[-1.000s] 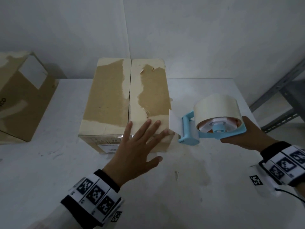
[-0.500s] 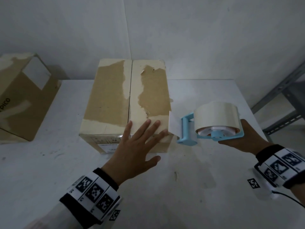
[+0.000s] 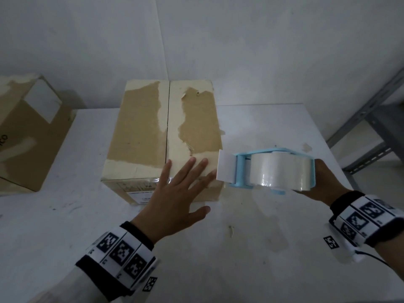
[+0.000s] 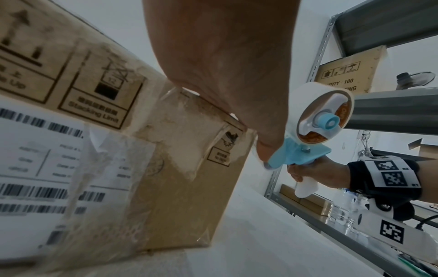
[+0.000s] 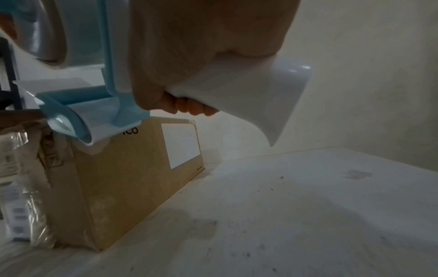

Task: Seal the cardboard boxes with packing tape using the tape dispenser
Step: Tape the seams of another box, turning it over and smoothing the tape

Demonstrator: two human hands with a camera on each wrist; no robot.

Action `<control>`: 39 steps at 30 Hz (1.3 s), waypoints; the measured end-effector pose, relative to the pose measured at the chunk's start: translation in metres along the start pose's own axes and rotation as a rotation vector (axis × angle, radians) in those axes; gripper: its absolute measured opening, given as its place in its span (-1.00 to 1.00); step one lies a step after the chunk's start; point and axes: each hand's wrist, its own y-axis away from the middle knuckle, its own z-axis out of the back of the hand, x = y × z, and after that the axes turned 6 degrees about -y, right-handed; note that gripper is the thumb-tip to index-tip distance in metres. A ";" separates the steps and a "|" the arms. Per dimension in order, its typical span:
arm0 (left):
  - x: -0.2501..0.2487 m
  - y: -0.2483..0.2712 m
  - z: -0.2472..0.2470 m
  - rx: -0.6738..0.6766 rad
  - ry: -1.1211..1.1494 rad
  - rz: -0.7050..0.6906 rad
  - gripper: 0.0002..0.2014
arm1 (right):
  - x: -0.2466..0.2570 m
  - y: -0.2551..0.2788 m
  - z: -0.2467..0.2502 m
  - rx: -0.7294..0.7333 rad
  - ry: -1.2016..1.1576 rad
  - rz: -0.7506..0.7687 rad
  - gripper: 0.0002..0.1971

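Note:
A worn cardboard box [image 3: 153, 132] with closed top flaps stands in the middle of the white table [image 3: 251, 248]; its labelled front [image 4: 83, 150] fills the left wrist view. My left hand [image 3: 177, 197] lies flat on the box's near right top corner, fingers straight and spread. Just right of that corner, above the table, my right hand [image 3: 323, 182] grips the white handle [image 5: 260, 97] of a light-blue tape dispenser [image 3: 269, 169]. It carries a roll of clear tape [image 3: 282, 169], and a loose tape end [image 3: 226, 165] sticks out toward the box.
A second cardboard box [image 3: 26, 132] with a white label sits at the table's left edge, also seen as a brown box [image 5: 142, 178] in the right wrist view. A grey metal shelf rack [image 3: 371, 119] holding boxes stands to the right. White walls close the back.
The right hand has raised the dispenser and rolled it, so the roll's curved face now shows instead of its hub side. The left hand has stayed flat on the box.

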 end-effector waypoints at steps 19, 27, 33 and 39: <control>0.005 0.001 -0.002 -0.061 0.006 0.013 -0.28 | -0.017 0.046 0.015 0.148 0.307 -0.221 -0.78; 0.001 -0.003 0.000 -0.041 0.056 0.032 -0.33 | -0.021 0.046 0.002 -0.008 0.453 -0.395 -0.70; 0.001 -0.006 0.005 -0.028 0.082 0.042 -0.36 | -0.030 0.046 -0.031 -0.061 0.387 -0.372 -0.74; 0.005 -0.005 0.005 -0.031 0.065 0.006 -0.33 | -0.046 0.052 -0.056 -0.058 0.446 -0.419 -0.67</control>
